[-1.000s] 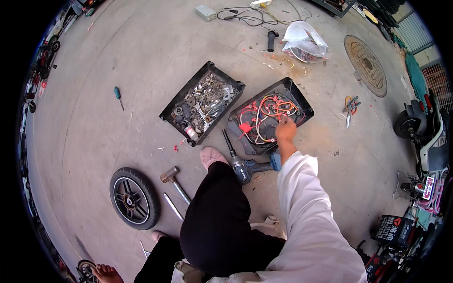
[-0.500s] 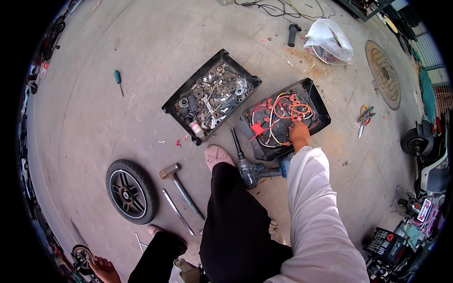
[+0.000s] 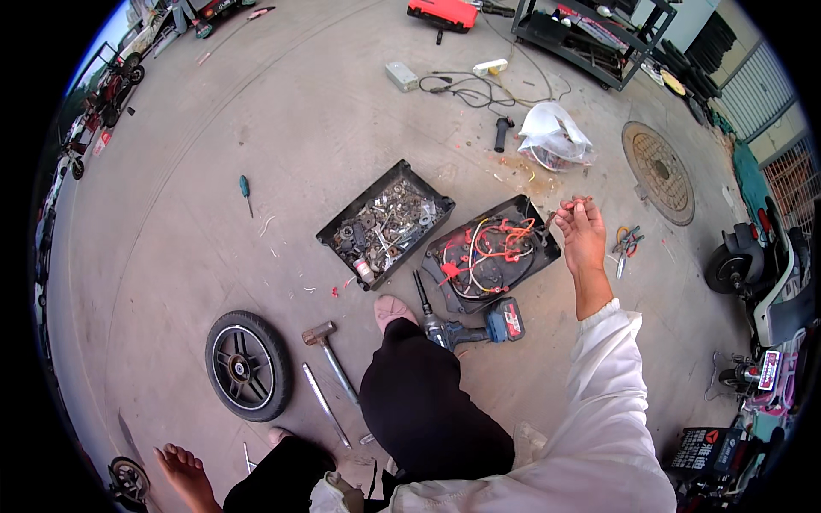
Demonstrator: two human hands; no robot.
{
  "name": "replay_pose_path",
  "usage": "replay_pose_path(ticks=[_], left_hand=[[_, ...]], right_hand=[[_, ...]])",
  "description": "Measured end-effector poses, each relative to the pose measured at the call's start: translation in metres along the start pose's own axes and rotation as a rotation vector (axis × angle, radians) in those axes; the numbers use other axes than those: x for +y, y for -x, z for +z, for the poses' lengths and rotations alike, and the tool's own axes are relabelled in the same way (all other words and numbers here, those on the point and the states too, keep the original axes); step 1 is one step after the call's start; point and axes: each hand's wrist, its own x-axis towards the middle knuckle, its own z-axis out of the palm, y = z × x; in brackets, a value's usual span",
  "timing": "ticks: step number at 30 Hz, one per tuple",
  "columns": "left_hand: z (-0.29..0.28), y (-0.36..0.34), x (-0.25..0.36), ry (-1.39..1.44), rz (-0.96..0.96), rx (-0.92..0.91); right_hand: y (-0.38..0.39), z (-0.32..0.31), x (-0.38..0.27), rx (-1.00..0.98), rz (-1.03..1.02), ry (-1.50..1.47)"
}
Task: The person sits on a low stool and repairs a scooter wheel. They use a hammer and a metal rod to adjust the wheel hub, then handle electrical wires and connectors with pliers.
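Note:
My right hand (image 3: 583, 241) is raised just past the right end of a black tray (image 3: 547, 248). Its fingers are closed together, and a small dark, reddish bit shows at the tips, too small to name. In that tray lie tangled orange, red, white and yellow wires (image 3: 505, 239) with red connectors. My left hand (image 3: 186, 475) hangs at the lower left, fingers apart, holding nothing. A blue-grey cordless impact wrench (image 3: 453, 333) with a long socket lies in front of the wire tray. Left of it, a second black tray (image 3: 329, 231) holds loose bolts, nuts, wrenches and a small bottle.
Nearby on the concrete floor are a wheel with tyre (image 3: 248, 366), a hammer (image 3: 332, 355), a metal bar (image 3: 327, 406) and a screwdriver (image 3: 246, 195). Pliers (image 3: 627, 248) lie right of my hand. Farther off are a plastic bag (image 3: 554, 141), a manhole cover (image 3: 658, 171) and a tool cart (image 3: 590, 51).
My right hand has lifted out of the wire tray and moved right. The view has tilted up, showing more of the far floor. My left hand still hangs at the lower left.

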Motion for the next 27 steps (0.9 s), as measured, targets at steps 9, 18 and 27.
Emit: replay_pose_path(ticks=[9, 18, 27], left_hand=[[-0.01, 0.02, 0.013, 0.175, 0.06, -0.104], [-0.01, 0.044, 0.024, 0.176, 0.207, -0.111], [0.102, 0.073, 0.071, -0.088, 0.342, -0.716]], right_hand=[[0.01, 0.023, -0.052, 0.002, 0.131, 0.124], [0.053, 0.14, -0.105, -0.217, 0.182, -0.257], [0.303, 0.368, -0.095, -1.07, 0.529, -0.142]])
